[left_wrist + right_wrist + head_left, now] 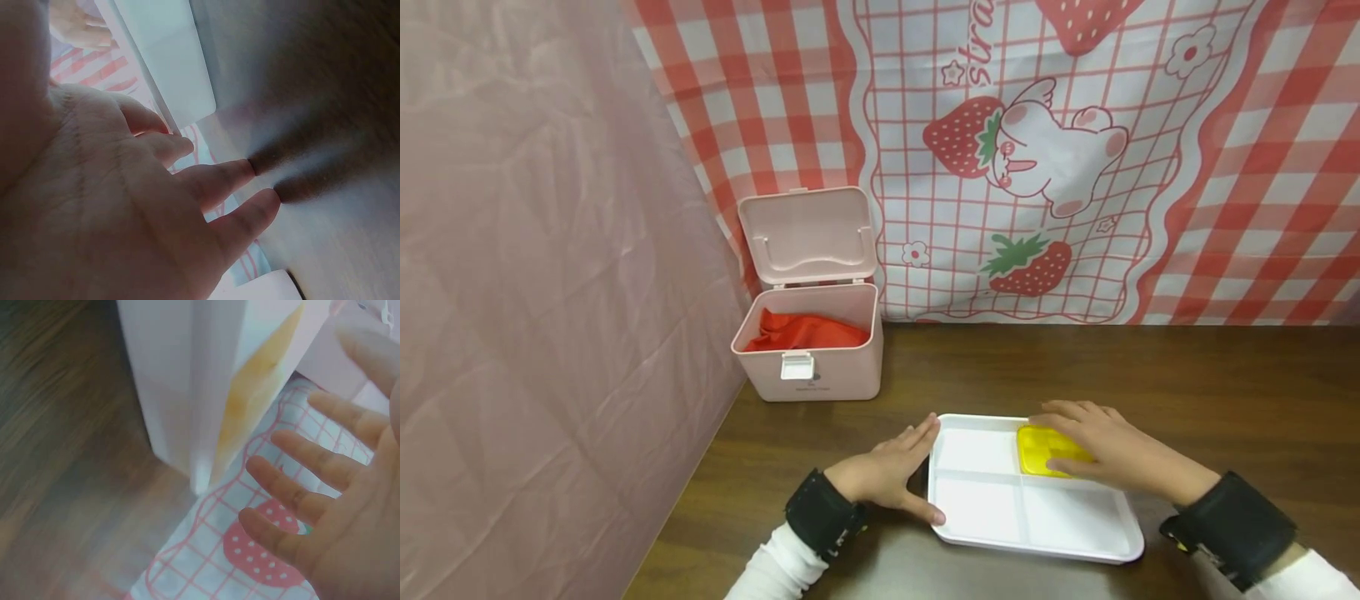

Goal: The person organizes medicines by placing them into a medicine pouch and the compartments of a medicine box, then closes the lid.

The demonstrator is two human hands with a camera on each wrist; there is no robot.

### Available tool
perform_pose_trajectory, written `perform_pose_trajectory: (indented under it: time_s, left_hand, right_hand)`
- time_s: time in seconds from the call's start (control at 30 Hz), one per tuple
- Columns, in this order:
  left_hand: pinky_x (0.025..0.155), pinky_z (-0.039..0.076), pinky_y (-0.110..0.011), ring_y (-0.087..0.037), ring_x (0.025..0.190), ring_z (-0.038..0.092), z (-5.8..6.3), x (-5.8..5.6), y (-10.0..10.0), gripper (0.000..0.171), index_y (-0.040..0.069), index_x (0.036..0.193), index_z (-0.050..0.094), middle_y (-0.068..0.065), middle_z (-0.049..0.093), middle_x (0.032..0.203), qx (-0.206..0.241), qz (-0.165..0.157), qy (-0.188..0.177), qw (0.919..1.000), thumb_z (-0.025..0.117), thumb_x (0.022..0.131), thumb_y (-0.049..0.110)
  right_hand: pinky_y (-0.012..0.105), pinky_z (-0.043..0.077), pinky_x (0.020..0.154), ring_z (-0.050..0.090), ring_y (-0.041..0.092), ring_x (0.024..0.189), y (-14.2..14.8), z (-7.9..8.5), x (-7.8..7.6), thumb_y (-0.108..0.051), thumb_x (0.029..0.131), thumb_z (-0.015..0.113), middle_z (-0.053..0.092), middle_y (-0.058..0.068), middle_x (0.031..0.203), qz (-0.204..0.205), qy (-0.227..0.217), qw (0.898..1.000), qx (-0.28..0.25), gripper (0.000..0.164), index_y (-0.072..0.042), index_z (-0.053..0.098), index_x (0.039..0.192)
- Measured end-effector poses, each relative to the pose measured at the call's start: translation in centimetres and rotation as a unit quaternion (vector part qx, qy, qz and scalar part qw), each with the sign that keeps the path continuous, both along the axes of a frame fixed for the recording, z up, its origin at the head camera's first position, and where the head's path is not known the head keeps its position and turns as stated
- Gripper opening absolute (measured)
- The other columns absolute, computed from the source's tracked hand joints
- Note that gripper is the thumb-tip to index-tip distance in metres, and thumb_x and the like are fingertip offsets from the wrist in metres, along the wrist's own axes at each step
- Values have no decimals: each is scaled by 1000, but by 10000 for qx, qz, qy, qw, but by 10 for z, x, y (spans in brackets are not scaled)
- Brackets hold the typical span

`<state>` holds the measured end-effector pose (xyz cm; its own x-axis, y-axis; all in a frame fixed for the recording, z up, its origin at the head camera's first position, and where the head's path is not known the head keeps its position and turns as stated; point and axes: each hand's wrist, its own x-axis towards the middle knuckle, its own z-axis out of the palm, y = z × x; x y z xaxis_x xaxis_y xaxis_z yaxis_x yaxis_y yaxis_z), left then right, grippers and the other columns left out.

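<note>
A white divided tray (985,502) lies on the table, its raised ridges parting it into several compartments. In its back right compartment sits a small yellow rectangular piece (1036,451) with rounded corners, partly hidden under my right hand (1101,446). That hand hovers over it with fingers spread, and the right wrist view shows nothing in its grasp. My left hand (883,471) is at the tray's left end, thumb near the front corner and straight fingers near the back one. In the left wrist view, two fingertips (265,206) reach down close to the tabletop.
Behind and left of the tray stands a pink box (850,375) with its lid (816,237) up and red cloth (805,332) inside. A strawberry-print checked cloth (917,167) hangs at the back of the wooden table (1225,392). Pale pink fabric (550,292) hangs along the left side.
</note>
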<state>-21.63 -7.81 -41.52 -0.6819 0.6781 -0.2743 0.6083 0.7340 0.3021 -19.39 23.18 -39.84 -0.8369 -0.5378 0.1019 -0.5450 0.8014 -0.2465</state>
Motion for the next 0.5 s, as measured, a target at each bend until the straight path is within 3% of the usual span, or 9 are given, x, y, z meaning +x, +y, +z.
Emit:
perform_pose_trajectory:
  time_s: [0.2, 0.33, 0.5]
  left_hand:
    - [110, 25, -47, -32, 140, 15, 0, 0, 0, 114, 8, 147, 0, -6, -3, 155, 2, -27, 2, 10000, 67, 70, 58]
    - [110, 24, -47, -32, 140, 15, -1, 0, 0, 113, 8, 147, 0, -6, -4, 155, 4, -36, -15, 10000, 67, 71, 58]
    - [111, 24, -46, -32, 140, 15, -1, 0, 0, 113, 8, 147, 0, -5, -4, 155, 15, -31, -19, 10000, 67, 71, 58]
  right_hand:
    - [51, 48, 76, 58, 24, 94, 18, 6, 8, -26, 75, 73, 63, 6, 109, -402, 227, 9989, 34, 44, -12, 60, 115]
    - [50, 50, 72, 60, 26, 92, 40, 6, 15, -27, 74, 74, 64, 7, 106, -818, 153, 9965, 108, 44, -11, 61, 113]
    - [49, 50, 68, 61, 31, 88, 77, -3, 28, -26, 73, 75, 65, 11, 103, -1123, 454, 9922, 282, 42, -7, 62, 109]
